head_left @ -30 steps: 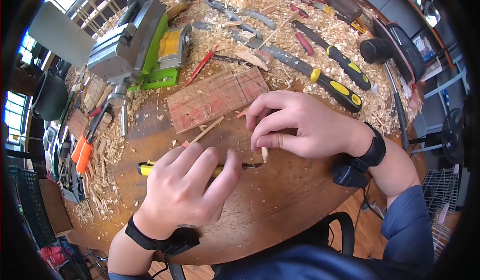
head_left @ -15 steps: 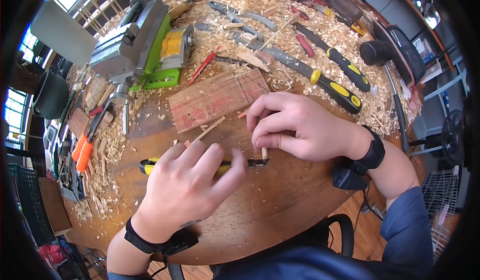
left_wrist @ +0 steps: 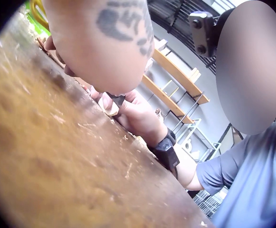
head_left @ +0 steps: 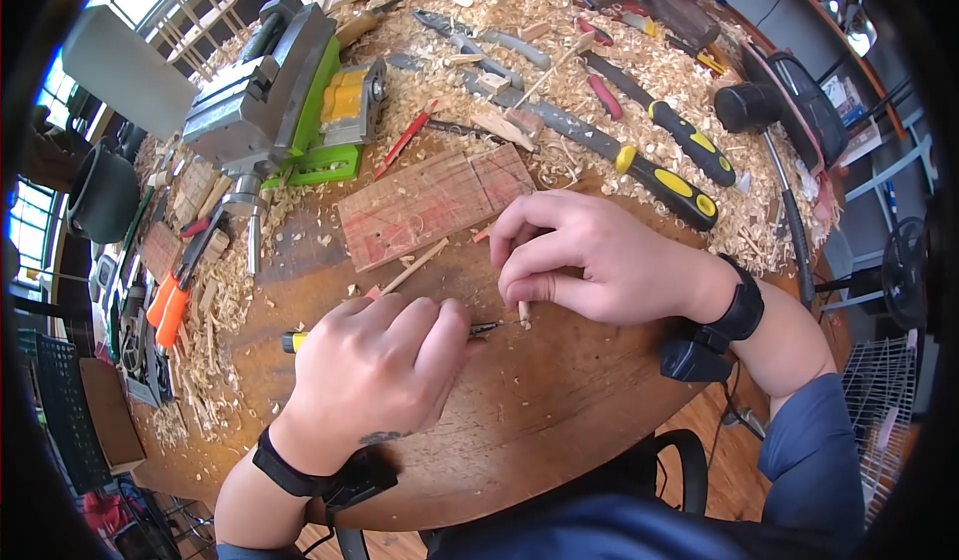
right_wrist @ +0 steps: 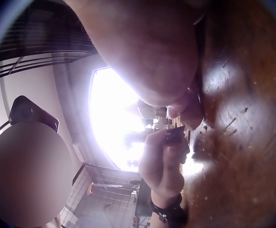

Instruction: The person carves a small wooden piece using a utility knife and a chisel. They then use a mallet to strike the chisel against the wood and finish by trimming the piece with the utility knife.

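In the head view my left hand (head_left: 375, 370) grips a yellow and black utility knife (head_left: 293, 342), its fingers curled round the handle. The dark blade (head_left: 483, 328) sticks out toward the right, and its tip is near a short thin wooden piece (head_left: 524, 312). My right hand (head_left: 609, 260) pinches that piece between thumb and fingers; most of it is hidden by the fingers. In the right wrist view the blade (right_wrist: 175, 135) shows close to the fingertips. The left wrist view shows a pale wooden end (left_wrist: 110, 108) beside the blade.
A reddish wooden board (head_left: 430, 205) and a thin stick (head_left: 415, 266) lie beyond the hands. Behind are a vise (head_left: 245, 110), a red pencil (head_left: 405, 138), a yellow-black handled tool (head_left: 667, 188) and many wood shavings (head_left: 569, 90). Orange-handled pliers (head_left: 168, 310) lie at left.
The left hand with the knife moved right, then drew back slightly left, and its index finger is more curled. The right hand has barely moved and still pinches the piece.
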